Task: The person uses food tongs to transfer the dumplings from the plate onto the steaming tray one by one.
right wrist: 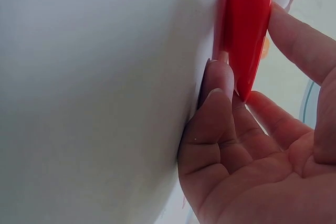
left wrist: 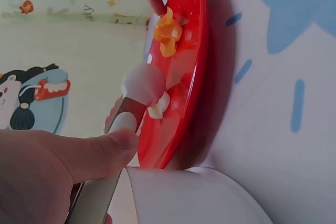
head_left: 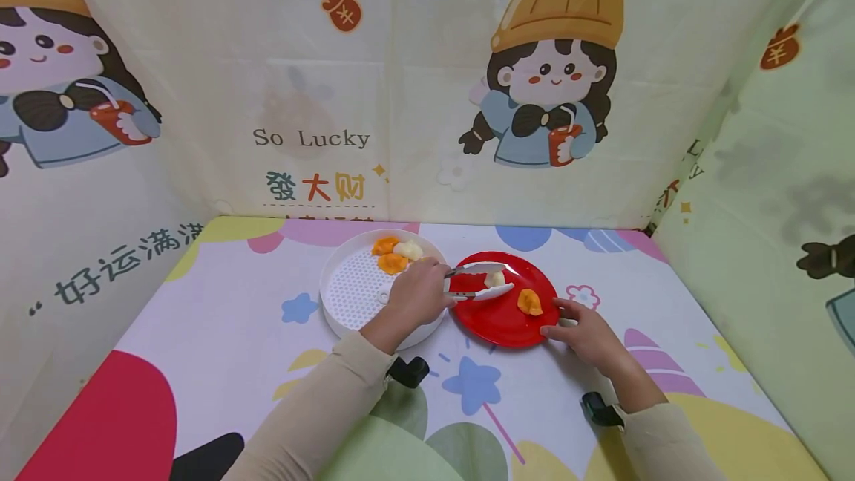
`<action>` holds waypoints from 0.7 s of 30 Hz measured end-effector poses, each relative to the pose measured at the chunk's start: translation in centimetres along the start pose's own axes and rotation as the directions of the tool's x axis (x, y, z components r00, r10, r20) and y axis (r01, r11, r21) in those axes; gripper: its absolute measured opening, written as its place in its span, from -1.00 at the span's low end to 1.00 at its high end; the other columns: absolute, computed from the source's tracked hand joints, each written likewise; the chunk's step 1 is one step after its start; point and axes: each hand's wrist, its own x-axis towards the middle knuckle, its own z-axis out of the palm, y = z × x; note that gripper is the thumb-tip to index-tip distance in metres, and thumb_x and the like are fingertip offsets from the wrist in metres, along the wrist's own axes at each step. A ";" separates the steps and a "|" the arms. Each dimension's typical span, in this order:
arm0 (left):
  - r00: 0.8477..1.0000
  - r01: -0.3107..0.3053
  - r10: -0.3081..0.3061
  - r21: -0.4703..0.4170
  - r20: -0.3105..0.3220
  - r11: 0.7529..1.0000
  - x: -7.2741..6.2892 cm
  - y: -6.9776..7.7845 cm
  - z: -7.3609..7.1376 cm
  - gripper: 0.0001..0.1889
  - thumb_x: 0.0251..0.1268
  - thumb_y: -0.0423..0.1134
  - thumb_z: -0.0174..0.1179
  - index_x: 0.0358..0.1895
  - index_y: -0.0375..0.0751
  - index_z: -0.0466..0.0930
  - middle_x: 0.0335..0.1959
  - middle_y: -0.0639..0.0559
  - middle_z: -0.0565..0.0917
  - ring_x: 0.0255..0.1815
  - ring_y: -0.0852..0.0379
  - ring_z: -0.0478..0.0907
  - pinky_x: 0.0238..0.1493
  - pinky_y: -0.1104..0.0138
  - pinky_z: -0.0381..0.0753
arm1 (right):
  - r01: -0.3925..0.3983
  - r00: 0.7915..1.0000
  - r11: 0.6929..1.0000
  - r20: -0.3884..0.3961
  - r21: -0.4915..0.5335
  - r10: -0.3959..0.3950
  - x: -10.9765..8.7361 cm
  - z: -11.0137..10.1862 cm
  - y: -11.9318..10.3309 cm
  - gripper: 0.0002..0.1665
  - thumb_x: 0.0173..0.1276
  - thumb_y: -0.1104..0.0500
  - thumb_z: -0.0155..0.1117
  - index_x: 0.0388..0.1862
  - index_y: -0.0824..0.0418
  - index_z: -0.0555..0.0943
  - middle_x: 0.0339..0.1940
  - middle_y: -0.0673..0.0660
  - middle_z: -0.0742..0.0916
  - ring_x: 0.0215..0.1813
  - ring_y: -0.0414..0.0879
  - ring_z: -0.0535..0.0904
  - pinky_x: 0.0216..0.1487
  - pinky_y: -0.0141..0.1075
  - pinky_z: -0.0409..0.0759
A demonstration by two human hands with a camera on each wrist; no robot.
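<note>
- Red and glossy, the round plate [head_left: 494, 329] lies on the patterned cloth [head_left: 230, 310], just beside the white round tray [head_left: 347, 303].
- Two small dumpling-like pieces rest on the plate: a pale, off-white one [head_left: 495, 279] towards its tray side, and a bright orange one [head_left: 530, 303] nearer the right hand [head_left: 588, 332], its surface folded and slightly shiny.
- Metal tongs [head_left: 490, 293] with smooth, rounded white tips reach over the plate; their arms stand apart on either side of the off-white piece, and whether they touch it I cannot tell.
- Fingers and thumb of the left hand [head_left: 417, 295] grip the tongs, above the tray's edge.
- Bent fingers of the right hand hold the plate's rim, some of them tucked under it.
- Inside the tray, whose floor is dotted with holes, two orange pieces [head_left: 392, 264] and a creamy white piece [head_left: 408, 249] sit clustered at the far side.
</note>
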 end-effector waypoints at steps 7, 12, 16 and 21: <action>1.000 -0.006 0.005 -0.029 -0.013 1.000 -0.3 -0.3 -0.3 -0.42 0.03 -0.09 0.55 0.18 -0.11 0.65 0.00 -0.01 0.61 -0.11 0.11 0.52 -0.23 0.27 0.71 | -0.003 1.000 1.000 0.002 0.007 0.003 0.0 0.0 0.0 0.04 0.21 -0.01 0.51 0.53 0.33 0.21 0.38 0.45 0.40 0.27 0.35 0.38 -0.04 -0.05 0.69; 1.000 -0.007 0.006 -0.062 -0.016 0.998 -0.6 -0.6 -0.9 -0.44 0.08 -0.11 0.53 0.19 -0.12 0.65 0.03 -0.02 0.61 -0.10 0.10 0.53 -0.30 0.28 0.70 | -0.002 1.000 1.000 0.003 0.008 0.002 0.0 0.0 0.0 0.04 0.22 0.00 0.50 0.53 0.33 0.21 0.38 0.46 0.39 0.28 0.36 0.38 -0.04 -0.05 0.69; 1.000 -0.011 0.009 -0.074 -0.024 0.997 -1.0 -1.0 -1.4 -0.45 0.09 -0.11 0.52 0.20 -0.09 0.64 0.06 -0.02 0.61 -0.08 0.09 0.53 -0.29 0.27 0.70 | 0.000 1.000 1.000 0.001 0.003 0.000 0.0 0.0 0.0 0.04 0.21 0.00 0.51 0.53 0.33 0.21 0.39 0.46 0.39 0.28 0.36 0.38 -0.04 -0.04 0.69; 0.999 -0.024 0.021 -0.076 -0.037 0.997 -1.6 -1.4 -2.0 -0.43 0.10 -0.09 0.52 0.23 -0.08 0.63 0.08 -0.02 0.61 -0.03 0.07 0.52 -0.27 0.25 0.70 | 0.002 1.000 1.000 0.003 0.005 -0.002 -0.1 0.0 0.0 0.06 0.21 -0.01 0.51 0.54 0.33 0.20 0.40 0.46 0.38 0.29 0.37 0.37 -0.04 -0.04 0.69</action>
